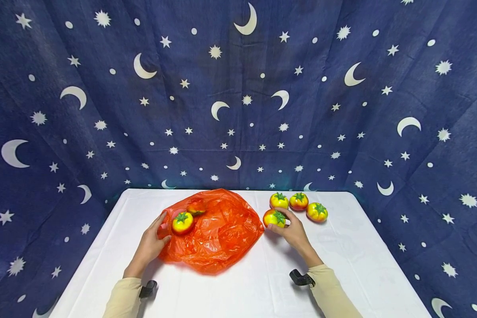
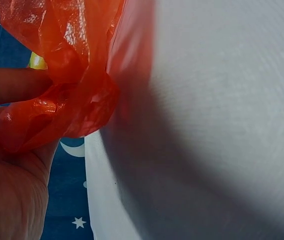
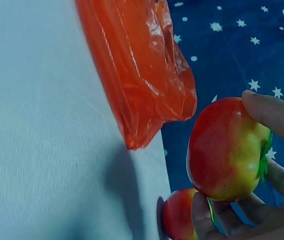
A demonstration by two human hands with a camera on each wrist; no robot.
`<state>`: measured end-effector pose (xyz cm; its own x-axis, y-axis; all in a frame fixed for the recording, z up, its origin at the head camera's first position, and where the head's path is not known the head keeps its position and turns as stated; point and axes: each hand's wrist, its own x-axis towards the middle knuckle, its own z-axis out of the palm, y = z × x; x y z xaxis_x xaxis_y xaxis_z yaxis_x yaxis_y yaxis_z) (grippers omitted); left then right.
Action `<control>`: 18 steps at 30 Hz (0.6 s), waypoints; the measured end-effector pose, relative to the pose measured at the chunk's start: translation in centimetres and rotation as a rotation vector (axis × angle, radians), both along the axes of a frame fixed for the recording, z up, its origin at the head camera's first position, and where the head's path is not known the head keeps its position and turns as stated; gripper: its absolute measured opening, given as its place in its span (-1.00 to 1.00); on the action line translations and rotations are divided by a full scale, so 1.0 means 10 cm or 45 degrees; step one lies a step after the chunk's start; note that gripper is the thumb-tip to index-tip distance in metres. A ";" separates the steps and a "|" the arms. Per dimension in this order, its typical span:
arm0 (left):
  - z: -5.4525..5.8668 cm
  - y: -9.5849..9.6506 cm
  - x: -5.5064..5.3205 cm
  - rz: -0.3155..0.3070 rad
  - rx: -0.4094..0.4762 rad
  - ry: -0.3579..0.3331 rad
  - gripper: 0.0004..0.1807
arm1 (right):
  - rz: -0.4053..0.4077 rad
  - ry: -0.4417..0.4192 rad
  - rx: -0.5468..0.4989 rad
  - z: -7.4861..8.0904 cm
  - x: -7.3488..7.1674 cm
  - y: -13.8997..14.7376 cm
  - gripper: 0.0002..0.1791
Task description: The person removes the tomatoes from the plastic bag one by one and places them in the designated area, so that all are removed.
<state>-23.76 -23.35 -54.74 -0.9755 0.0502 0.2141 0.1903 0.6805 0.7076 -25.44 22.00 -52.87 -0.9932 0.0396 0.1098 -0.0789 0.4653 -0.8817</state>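
Observation:
An orange-red plastic bag (image 1: 226,234) lies spread on the white table. My left hand (image 1: 150,240) grips its left edge; in the left wrist view the thin film (image 2: 57,107) is bunched between thumb and fingers. A yellow-and-red tomato (image 1: 182,223) with a green leafy top rests at the bag's opening near that hand. Just behind it a second tomato (image 1: 196,206) shows partly through the film. To the right of the bag, my right hand (image 1: 293,229) holds another tomato (image 3: 226,150) between thumb and fingertips, raised above the table in the right wrist view.
Behind the right hand stand three more tomatoes: one at the left (image 1: 279,200), one in the middle (image 1: 299,202) and one at the right (image 1: 317,212). A dark blue curtain (image 1: 238,110) with moons and stars hangs behind the white table (image 1: 365,274).

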 end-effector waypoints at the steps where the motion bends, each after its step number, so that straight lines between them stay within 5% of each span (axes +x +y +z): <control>1: 0.00 0.00 0.00 -0.002 0.003 0.005 -0.05 | -0.006 -0.001 0.015 0.00 0.00 0.01 -0.30; 12: 0.00 0.00 0.01 0.015 0.003 -0.082 -0.05 | -0.038 -0.038 0.094 0.01 -0.04 0.16 -0.27; 18: -0.01 -0.01 0.00 0.010 0.007 -0.042 -0.04 | -0.052 -0.008 0.130 0.01 -0.07 0.23 -0.31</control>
<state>-23.75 -23.43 -54.86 -0.9824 0.0413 0.1820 0.1614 0.6779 0.7172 -26.11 24.31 -52.74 -0.9917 0.0688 0.1087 -0.0525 0.5551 -0.8301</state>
